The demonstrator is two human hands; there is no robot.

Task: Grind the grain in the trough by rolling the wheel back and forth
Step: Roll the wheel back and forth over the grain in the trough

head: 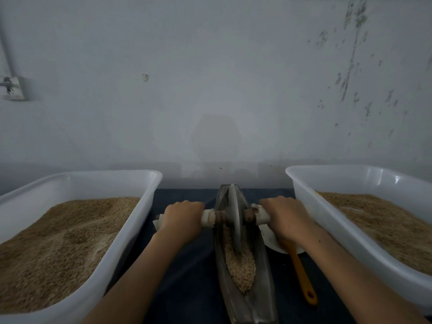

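Both hands' grip clenches the cloth-wrapped axle: left hand (pixel 181 216), right hand (pixel 285 216). The wheel (pixel 234 218) hides part of the grain (pixel 242 265). The trough (pixel 245 298) is cut off below.

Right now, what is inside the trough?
The trough holds a heap of grain at its near end, and the wheel stands upright in it. The wheel hides whatever lies beneath it and at the far end.

Trough (pixel 245 288) near end cut off; white bowl (pixel 268 239) mostly behind right arm.
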